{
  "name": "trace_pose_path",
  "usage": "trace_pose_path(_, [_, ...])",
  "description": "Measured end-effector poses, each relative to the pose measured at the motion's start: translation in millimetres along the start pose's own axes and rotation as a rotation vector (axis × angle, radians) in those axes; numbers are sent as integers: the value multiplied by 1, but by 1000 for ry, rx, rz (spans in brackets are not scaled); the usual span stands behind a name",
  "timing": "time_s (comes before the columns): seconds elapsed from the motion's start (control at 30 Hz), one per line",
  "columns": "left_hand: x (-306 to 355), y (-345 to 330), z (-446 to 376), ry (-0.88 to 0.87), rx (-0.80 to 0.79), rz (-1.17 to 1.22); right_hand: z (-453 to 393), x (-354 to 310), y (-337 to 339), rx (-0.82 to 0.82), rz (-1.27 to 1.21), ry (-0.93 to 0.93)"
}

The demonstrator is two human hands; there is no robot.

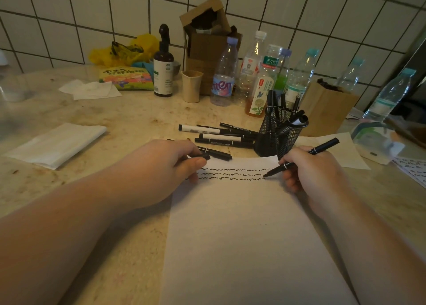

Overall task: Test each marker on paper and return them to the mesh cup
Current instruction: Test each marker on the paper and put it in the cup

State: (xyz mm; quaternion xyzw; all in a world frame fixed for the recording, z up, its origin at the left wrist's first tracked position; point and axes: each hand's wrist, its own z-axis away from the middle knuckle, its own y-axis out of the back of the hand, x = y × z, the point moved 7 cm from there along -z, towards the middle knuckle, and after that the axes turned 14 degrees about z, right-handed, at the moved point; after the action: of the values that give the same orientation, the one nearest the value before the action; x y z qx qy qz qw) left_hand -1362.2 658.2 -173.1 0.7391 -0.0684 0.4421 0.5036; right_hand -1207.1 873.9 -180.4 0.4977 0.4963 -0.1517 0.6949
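A white sheet of paper (242,235) lies in front of me with three rows of black squiggles near its top edge. My right hand (313,173) grips a black marker (322,148) with its tip on the paper at the right end of the lowest row. My left hand (166,166) rests on the paper's top left corner and pinches a small black marker cap (204,157). The black mesh cup (280,134) stands just beyond the paper and holds several markers. Several more markers (219,136) lie loose on the table to the cup's left.
Plastic bottles (224,74), a dark spray bottle (163,69), a beige cup (191,86) and cardboard boxes (325,111) crowd the back by the tiled wall. Folded tissue (57,144) lies at left; other paper sheets (341,152) lie at right.
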Motion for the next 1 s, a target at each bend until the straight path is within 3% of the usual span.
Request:
trace_pose_path(0.13, [4, 2, 2, -14, -3, -20, 7, -10, -4, -65, -141, 108])
trace_pose_path(0.47, [4, -5, 1, -11, -26, -17, 39, -40, -31, -560, -501, 340])
trace_pose_path(1.0, [12, -7, 4, -78, -41, -26, 44, -39, -33, -509, -212, 416])
